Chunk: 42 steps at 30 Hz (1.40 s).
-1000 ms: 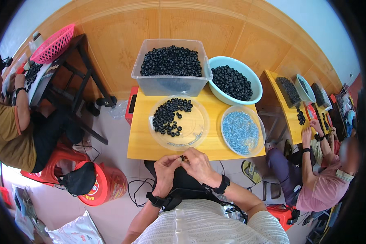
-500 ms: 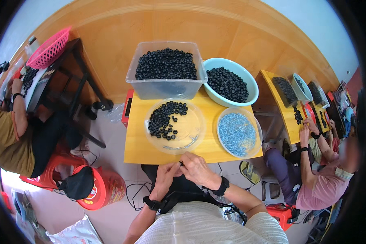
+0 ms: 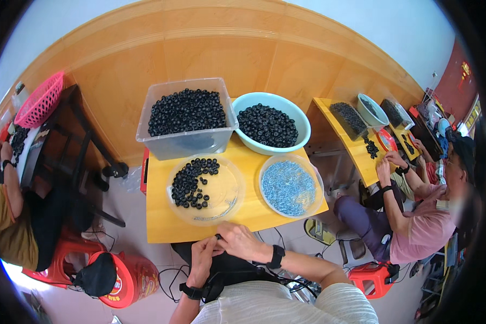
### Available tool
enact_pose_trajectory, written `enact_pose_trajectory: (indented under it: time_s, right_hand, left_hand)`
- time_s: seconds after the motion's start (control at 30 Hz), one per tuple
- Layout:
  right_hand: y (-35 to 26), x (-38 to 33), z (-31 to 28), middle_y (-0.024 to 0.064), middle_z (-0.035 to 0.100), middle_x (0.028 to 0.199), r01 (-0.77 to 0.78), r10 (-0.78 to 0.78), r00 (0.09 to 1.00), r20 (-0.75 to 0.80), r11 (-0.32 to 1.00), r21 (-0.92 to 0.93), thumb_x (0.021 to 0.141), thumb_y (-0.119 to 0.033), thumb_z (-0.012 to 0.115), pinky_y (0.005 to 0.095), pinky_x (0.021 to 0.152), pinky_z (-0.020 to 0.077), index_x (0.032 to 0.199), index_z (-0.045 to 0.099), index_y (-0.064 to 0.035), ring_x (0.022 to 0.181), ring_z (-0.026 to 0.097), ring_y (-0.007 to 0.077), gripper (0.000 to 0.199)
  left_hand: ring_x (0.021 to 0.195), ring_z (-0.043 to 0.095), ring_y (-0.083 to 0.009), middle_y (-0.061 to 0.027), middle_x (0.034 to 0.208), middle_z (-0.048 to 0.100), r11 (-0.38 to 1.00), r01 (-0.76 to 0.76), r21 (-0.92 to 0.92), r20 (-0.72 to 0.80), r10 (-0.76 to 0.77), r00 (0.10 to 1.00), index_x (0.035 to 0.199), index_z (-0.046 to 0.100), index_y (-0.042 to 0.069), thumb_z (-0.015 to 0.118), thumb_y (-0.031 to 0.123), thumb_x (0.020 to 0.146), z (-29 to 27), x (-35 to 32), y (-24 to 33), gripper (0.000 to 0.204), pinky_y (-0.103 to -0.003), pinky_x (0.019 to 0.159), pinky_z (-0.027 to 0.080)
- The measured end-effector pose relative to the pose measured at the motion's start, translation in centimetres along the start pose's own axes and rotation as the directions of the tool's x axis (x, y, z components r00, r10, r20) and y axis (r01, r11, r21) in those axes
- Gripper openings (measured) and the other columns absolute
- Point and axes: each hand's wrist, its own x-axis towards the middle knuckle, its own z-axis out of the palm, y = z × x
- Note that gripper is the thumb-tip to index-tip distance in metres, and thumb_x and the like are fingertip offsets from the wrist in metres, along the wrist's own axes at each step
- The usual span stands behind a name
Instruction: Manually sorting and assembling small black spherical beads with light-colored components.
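My left hand (image 3: 202, 260) and my right hand (image 3: 241, 242) meet at the near edge of the small yellow table. Fingers of both are pinched together around a small black ring-like piece (image 3: 218, 236), mostly covered by the fingertips. Just beyond them lies a shallow clear round tray (image 3: 221, 186). Loose black ring-like pieces (image 3: 184, 186) gather on its left side, and a few thin shiny metal bits lie along its near right edge. To the right, a round clear tub holds many small shiny bluish metal pieces (image 3: 288, 186).
Behind the tray stand a clear plastic box (image 3: 189, 144) and a light blue basin (image 3: 302, 141), both full of black pieces. A red bucket (image 3: 140, 278) is at lower left. People sit working at tables (image 3: 356, 154) on both sides. Black cables (image 3: 170, 283) trail on the floor.
The whole view has shifted, so the table appears lower and further left. Both hands stay pinched together at the table edge, with little change in their grip.
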Motion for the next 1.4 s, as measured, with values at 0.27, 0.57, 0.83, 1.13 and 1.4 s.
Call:
enact_pose_trajectory:
  time_s: [0.27,0.57,0.83,1.13,1.4]
  right_hand:
    - [7.3,10.7,-10.9,0.0187,0.061,0.083,-0.147,0.096,0.78,-0.619,0.989,-0.032,0.073,-0.006,0.062,0.0346,0.062,0.0486,0.093,0.06,0.0018,0.073,0.061,0.03,0.021]
    - [3.9,3.4,-1.8,0.0171,0.061,0.079,-0.169,0.181,0.955,-0.233,0.983,0.072,0.076,-0.005,0.056,0.0378,0.065,0.0479,0.086,0.063,0.0001,0.071,0.06,0.0323,0.014]
    - [5.2,2.7,-0.9,0.0171,0.062,0.078,-0.251,0.282,0.931,-0.233,0.956,0.151,0.073,-0.003,0.056,0.0387,0.065,0.0485,0.08,0.063,0.0,0.073,0.061,0.034,0.01]
    - [8.3,10.7,0.1,0.0205,0.059,0.083,-0.163,0.135,0.959,-0.249,0.982,-0.095,0.068,0.001,0.054,0.0415,0.069,0.0473,0.086,0.062,0.0013,0.078,0.058,0.0364,0.02]
    - [10.9,12.4,0.8,0.0198,0.059,0.08,-0.184,0.156,0.976,-0.152,0.964,-0.191,0.066,0.001,0.056,0.0405,0.069,0.0474,0.085,0.061,0.0013,0.077,0.058,0.0366,0.02]
  left_hand:
    - [0.077,0.061,-0.0158,-0.0116,0.098,0.06,0.997,-0.08,-0.025,-0.034,0.079,0.996,0.118,0.05,-0.002,0.048,0.022,0.092,-0.4,-0.7,1.0,0.035,-0.025,0.069,0.05]
    - [0.076,0.061,-0.0135,-0.0103,0.096,0.063,0.998,-0.047,-0.032,-0.083,0.044,0.996,0.113,0.053,-0.002,0.052,0.014,0.089,-1.4,-0.2,-0.1,0.029,-0.023,0.067,0.049]
    - [0.075,0.062,-0.0114,-0.0086,0.092,0.065,0.998,-0.061,-0.007,-0.105,0.06,0.993,0.106,0.06,-0.001,0.051,0.011,0.089,-1.5,0.8,-0.8,0.022,-0.02,0.065,0.049]
    - [0.075,0.061,-0.0107,-0.0078,0.091,0.066,0.998,-0.07,-0.011,-0.127,0.068,0.99,0.104,0.061,0.0,0.05,0.01,0.089,-1.6,0.6,-1.2,0.021,-0.021,0.065,0.049]
    - [0.076,0.061,-0.0102,-0.0074,0.092,0.066,0.997,-0.079,-0.018,-0.095,0.077,0.993,0.104,0.061,0.001,0.051,0.009,0.089,-1.4,0.6,-1.2,0.02,-0.021,0.065,0.05]
